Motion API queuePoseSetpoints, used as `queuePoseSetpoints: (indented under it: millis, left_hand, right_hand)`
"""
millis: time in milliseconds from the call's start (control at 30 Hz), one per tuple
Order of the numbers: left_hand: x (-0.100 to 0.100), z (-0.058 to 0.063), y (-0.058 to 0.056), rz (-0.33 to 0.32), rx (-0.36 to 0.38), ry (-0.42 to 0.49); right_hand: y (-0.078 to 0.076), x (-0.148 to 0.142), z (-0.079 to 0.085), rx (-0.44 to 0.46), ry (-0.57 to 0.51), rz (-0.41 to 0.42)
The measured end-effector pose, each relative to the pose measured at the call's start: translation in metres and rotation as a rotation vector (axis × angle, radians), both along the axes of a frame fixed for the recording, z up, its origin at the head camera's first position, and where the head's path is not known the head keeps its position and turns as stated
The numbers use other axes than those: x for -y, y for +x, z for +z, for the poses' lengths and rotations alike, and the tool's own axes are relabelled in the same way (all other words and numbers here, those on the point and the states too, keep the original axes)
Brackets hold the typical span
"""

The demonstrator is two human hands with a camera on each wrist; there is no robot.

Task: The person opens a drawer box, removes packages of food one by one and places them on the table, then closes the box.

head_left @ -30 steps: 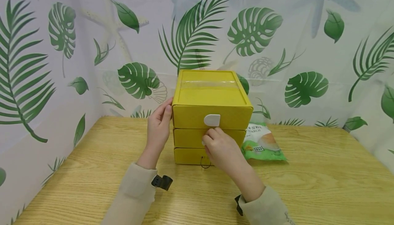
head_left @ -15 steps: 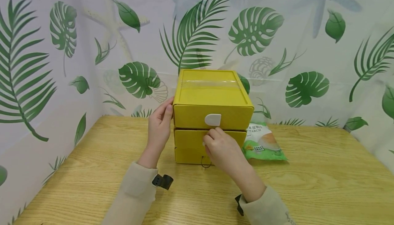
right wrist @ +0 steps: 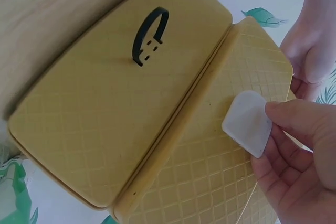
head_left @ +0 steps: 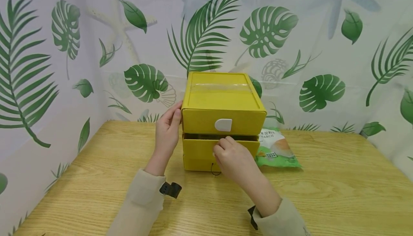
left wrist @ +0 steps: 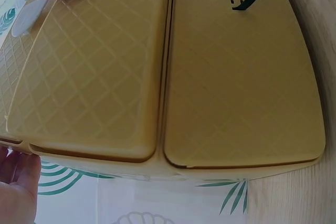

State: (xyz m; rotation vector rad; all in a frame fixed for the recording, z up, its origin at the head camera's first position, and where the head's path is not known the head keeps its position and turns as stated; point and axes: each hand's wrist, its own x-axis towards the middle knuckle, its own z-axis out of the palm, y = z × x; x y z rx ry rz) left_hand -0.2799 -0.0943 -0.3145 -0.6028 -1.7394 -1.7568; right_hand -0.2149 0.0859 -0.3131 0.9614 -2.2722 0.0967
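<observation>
A yellow drawer box (head_left: pixel 222 98) with three stacked drawers stands on the table. Its middle drawer (head_left: pixel 196 153) juts forward, with a dark gap along its top edge. My right hand (head_left: pixel 233 160) pinches that drawer's white tab handle (right wrist: pixel 247 121) between thumb and fingers, as the right wrist view shows. Against the box's left side, near the top drawer, my left hand (head_left: pixel 168 132) rests with its fingers extended. The top drawer (head_left: pixel 193 121) is closed and has its own white tab (head_left: pixel 223 125). A black loop handle (right wrist: pixel 140 38) marks the closed bottom drawer (right wrist: pixel 100 98).
Behind the box on the right lies a green and white bag of starch (head_left: pixel 279 148). The wooden table (head_left: pixel 338 185) meets leaf-patterned cloth walls (head_left: pixel 206 24) at the back and sides.
The middle drawer has slid out toward me, and the gap over it has widened. My right hand has come slightly nearer with its handle. The left hand keeps its place on the box.
</observation>
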Motion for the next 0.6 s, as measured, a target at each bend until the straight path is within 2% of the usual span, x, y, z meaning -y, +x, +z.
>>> queuePoseSetpoints:
  millis: [133,267,367,600]
  left_hand:
    - [-0.003,0.017,0.018,0.017,0.03,-0.009]
    - [-0.004,0.025,0.027,0.006,0.056,-0.014]
    - [-0.003,0.024,0.027,-0.003,0.067,-0.024]
    - [0.0,0.013,0.013,-0.009,0.052,-0.038]
  right_hand:
    - [0.003,-0.001,0.0,-0.002,0.002,0.011]
    - [0.006,-0.001,0.0,-0.011,0.002,0.022]
    - [0.007,-0.001,0.0,-0.015,-0.002,0.026]
    - [0.008,-0.001,0.0,0.002,0.002,0.022]
